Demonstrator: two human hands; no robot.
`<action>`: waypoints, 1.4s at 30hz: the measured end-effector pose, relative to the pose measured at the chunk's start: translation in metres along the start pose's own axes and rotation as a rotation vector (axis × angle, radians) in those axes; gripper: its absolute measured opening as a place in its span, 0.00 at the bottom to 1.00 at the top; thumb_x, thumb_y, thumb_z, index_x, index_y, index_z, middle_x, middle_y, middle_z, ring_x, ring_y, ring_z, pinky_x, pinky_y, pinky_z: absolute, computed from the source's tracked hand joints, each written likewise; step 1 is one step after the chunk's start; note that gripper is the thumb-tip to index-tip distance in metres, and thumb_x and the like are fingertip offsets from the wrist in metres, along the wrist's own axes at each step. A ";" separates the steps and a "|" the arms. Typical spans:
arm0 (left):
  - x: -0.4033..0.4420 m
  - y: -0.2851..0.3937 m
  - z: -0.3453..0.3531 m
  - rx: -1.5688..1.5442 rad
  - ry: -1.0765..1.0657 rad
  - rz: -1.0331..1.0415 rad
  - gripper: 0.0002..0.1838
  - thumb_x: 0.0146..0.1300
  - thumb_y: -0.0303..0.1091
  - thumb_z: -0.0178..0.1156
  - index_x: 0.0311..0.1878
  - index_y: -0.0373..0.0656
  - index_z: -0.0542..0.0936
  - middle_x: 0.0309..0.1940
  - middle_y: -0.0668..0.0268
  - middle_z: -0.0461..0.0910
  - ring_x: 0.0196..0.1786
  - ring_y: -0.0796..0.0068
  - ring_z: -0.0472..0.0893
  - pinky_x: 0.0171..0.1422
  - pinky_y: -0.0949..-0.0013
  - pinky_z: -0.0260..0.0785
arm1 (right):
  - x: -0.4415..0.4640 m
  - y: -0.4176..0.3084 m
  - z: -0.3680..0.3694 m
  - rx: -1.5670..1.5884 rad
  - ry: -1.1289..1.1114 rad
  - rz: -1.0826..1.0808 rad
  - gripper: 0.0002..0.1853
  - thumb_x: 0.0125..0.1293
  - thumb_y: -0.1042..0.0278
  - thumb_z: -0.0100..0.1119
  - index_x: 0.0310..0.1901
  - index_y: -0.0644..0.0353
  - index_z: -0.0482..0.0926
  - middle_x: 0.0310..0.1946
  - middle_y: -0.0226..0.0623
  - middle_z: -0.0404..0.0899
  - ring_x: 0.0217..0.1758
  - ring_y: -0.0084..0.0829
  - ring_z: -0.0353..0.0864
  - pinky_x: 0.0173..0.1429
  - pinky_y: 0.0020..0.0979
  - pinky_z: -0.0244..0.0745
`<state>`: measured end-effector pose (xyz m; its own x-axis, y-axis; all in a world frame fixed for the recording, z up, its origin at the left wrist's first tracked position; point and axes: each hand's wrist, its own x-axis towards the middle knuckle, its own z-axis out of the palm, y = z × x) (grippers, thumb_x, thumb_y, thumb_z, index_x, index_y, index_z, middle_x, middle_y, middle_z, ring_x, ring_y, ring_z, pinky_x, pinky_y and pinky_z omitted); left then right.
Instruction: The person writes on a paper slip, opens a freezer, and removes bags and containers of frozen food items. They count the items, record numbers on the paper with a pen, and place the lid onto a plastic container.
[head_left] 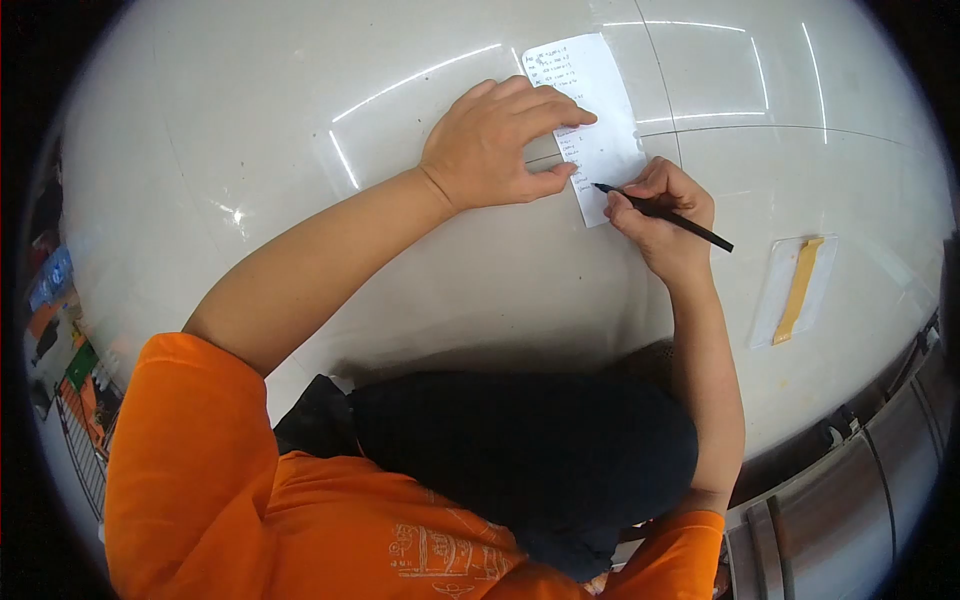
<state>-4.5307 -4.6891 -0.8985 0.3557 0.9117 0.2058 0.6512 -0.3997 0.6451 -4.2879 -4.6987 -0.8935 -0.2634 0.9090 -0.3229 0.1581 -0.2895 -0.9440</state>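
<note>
A narrow white sheet of paper [610, 100] with handwritten lines lies on the glossy tiled floor [450, 290]. My left hand [505, 140] rests on its left edge, thumb and index finger stretched apart over the paper, holding nothing. In my right hand [670, 215] is a black pen [680, 219], gripped between thumb and fingers. The pen's tip points at the lower part of the sheet, by the last written words. Whether the tip touches the paper I cannot tell.
To the right lies a clear, flat packet [765, 300] with a yellow strip [800, 290]. Metal panels [830, 510] stand at the lower right. A wire rack [80, 430] and assorted items, including a blue plastic one [52, 278], are at the far left.
</note>
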 end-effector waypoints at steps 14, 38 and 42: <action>0.000 -0.001 0.001 0.001 -0.012 -0.003 0.24 0.50 0.39 0.74 0.54 0.53 0.86 0.48 0.71 0.86 0.49 0.66 0.81 0.55 0.64 0.72 | 0.000 -0.003 0.000 -0.002 0.004 0.002 0.13 0.54 0.82 0.70 0.27 0.60 0.72 0.26 0.25 0.73 0.28 0.14 0.72 0.33 0.20 0.68; -0.004 -0.002 0.000 -0.127 -0.008 0.026 0.25 0.55 0.44 0.72 0.56 0.50 0.83 0.55 0.65 0.83 0.47 0.64 0.82 0.53 0.61 0.74 | -0.234 -0.085 -0.081 -0.464 0.823 -0.065 0.12 0.67 0.74 0.70 0.50 0.65 0.82 0.32 0.27 0.80 0.34 0.15 0.77 0.38 0.19 0.72; -0.006 -0.010 0.008 -0.232 0.064 -0.051 0.23 0.56 0.31 0.70 0.57 0.44 0.82 0.49 0.67 0.83 0.39 0.75 0.76 0.44 0.72 0.71 | -0.415 -0.061 -0.110 -0.447 1.137 0.028 0.10 0.68 0.76 0.68 0.49 0.65 0.82 0.34 0.27 0.81 0.34 0.16 0.78 0.39 0.20 0.75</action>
<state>-4.5344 -4.6915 -0.9120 0.2787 0.9372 0.2098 0.4928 -0.3271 0.8063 -4.0838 -5.0255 -0.6949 0.6921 0.7131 0.1120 0.5225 -0.3879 -0.7593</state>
